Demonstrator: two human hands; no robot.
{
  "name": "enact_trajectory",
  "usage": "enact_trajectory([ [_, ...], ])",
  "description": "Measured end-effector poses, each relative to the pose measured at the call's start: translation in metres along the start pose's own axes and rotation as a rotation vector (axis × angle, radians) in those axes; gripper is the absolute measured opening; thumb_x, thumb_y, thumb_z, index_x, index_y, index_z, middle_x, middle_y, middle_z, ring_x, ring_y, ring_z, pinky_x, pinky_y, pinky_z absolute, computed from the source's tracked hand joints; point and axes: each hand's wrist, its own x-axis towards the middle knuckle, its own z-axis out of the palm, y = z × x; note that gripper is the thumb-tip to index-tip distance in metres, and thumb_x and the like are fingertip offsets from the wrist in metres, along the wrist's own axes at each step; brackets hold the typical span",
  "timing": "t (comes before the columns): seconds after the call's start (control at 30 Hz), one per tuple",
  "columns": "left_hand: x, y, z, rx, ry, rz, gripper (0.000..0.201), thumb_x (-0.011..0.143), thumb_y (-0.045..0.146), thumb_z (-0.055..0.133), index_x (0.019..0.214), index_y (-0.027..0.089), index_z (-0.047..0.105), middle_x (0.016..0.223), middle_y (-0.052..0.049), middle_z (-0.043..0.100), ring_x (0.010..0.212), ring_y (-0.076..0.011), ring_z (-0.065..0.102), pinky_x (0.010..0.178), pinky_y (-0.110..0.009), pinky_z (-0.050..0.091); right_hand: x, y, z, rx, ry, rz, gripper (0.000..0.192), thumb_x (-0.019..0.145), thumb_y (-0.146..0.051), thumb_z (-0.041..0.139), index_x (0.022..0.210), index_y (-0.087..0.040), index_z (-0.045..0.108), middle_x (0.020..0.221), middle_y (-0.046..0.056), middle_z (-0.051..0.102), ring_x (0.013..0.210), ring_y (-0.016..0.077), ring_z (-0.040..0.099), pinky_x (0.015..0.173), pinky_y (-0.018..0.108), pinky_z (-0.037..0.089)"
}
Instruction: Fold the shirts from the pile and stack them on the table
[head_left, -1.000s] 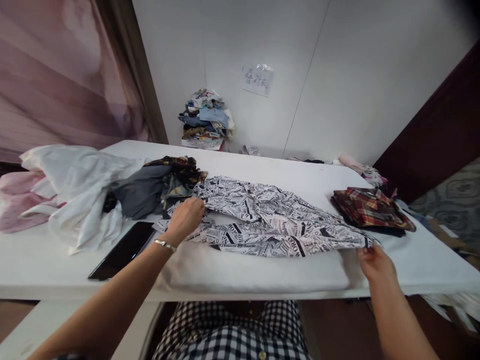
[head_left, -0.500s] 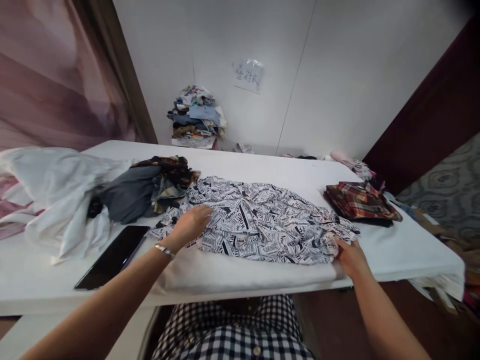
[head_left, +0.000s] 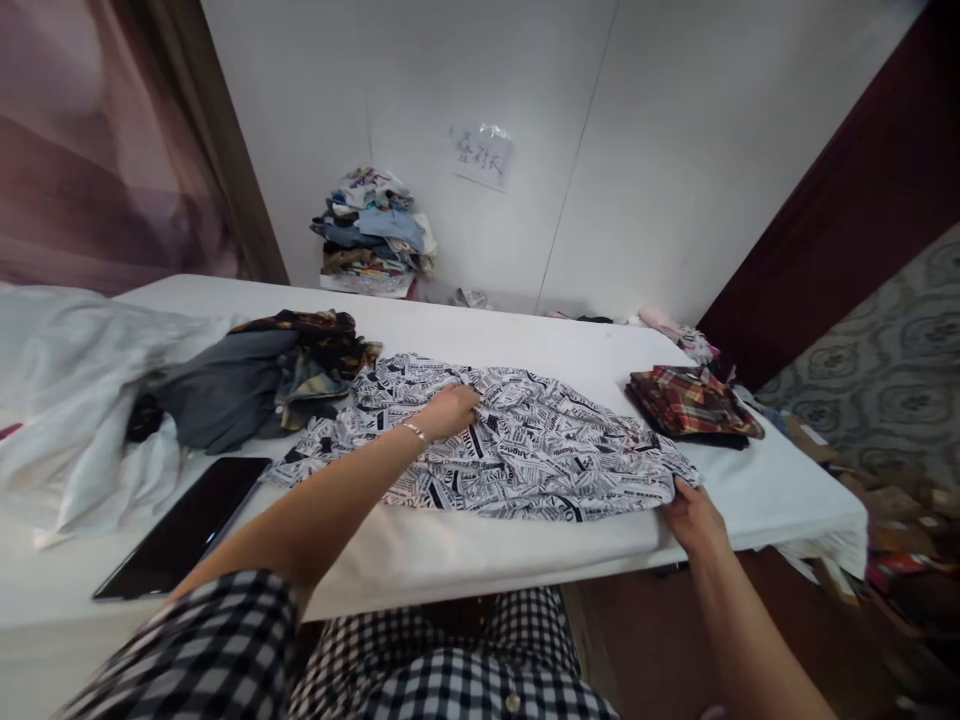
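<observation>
A white shirt with black newspaper print [head_left: 525,455] lies spread lengthwise across the white table, its surface wrinkled. My left hand [head_left: 452,410] rests on the upper middle of the shirt, fingers reaching to the right and low over the cloth, without a visible fold in them. A silver bracelet [head_left: 415,432] circles that wrist. At the shirt's right end, my right hand [head_left: 694,515] pinches the near corner between thumb and fingers. Part of the shirt's left side is hidden under my left forearm.
A folded red plaid shirt [head_left: 697,402] lies on a stack at the right. Left are a dark tablet [head_left: 184,525], crumpled grey clothing [head_left: 225,390] and white cloth [head_left: 82,390]. A clothes pile [head_left: 375,230] stands behind the table [head_left: 480,330], below a paper sign [head_left: 482,157].
My left hand has slid right and away from me across the shirt. My right hand still grips the corner, with the near edge now straighter. The view has shifted slightly right.
</observation>
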Motion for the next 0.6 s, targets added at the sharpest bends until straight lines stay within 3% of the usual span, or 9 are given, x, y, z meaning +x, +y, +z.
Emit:
enact_trajectory([
  [0.1, -0.033, 0.003, -0.023, 0.008, 0.037, 0.027, 0.019, 0.085, 0.011, 0.045, 0.094, 0.018, 0.06, 0.077, -0.004, 0.066, 0.076, -0.0179, 0.061, 0.099, -0.041, 0.041, -0.015, 0.0, 0.005, 0.004, -0.027, 0.023, 0.041, 0.058, -0.021, 0.077, 0.091, -0.03, 0.054, 0.092, -0.005, 0.072, 0.077, 0.0172, 0.07, 0.063, 0.029, 0.061],
  [0.2, -0.077, 0.008, -0.039, 0.048, 0.064, 0.088, 0.015, 0.089, 0.015, 0.044, 0.091, 0.019, 0.058, 0.073, -0.003, 0.064, 0.071, -0.0177, 0.058, 0.08, -0.034, 0.045, -0.031, 0.0, 0.014, -0.037, -0.073, -0.006, 0.058, 0.055, -0.025, 0.083, 0.103, -0.033, 0.051, 0.095, -0.006, 0.072, 0.075, 0.0169, 0.07, 0.063, 0.031, 0.061],
  [0.3, -0.119, 0.01, -0.038, 0.029, 0.019, 0.169, 0.014, 0.093, 0.029, 0.049, 0.098, 0.021, 0.059, 0.077, -0.002, 0.065, 0.067, -0.0167, 0.058, 0.071, -0.031, 0.043, -0.042, -0.001, 0.021, -0.127, -0.096, -0.019, 0.083, 0.052, -0.025, 0.085, 0.125, -0.036, 0.046, 0.096, -0.004, 0.071, 0.074, 0.0169, 0.07, 0.062, 0.029, 0.06],
  [0.43, -0.154, 0.005, -0.027, 0.067, -0.026, 0.155, 0.035, 0.086, 0.034, 0.063, 0.119, 0.024, 0.056, 0.093, -0.005, 0.068, 0.075, -0.0197, 0.062, 0.073, -0.033, 0.045, -0.046, 0.007, 0.024, -0.292, -0.043, -0.091, 0.119, 0.048, -0.025, 0.086, 0.15, -0.033, 0.025, 0.089, -0.004, 0.07, 0.066, 0.0137, 0.066, 0.057, 0.022, 0.056],
  [0.6, -0.165, -0.008, -0.035, 0.17, -0.117, -0.046, 0.018, 0.077, 0.008, 0.057, 0.086, 0.021, 0.065, 0.086, -0.006, 0.067, 0.079, -0.0222, 0.064, 0.076, -0.036, 0.047, -0.041, 0.018, 0.02, -0.385, -0.027, -0.136, 0.122, 0.049, -0.027, 0.086, 0.153, -0.031, 0.023, 0.07, -0.009, 0.065, 0.051, 0.0111, 0.058, 0.046, 0.02, 0.049],
])
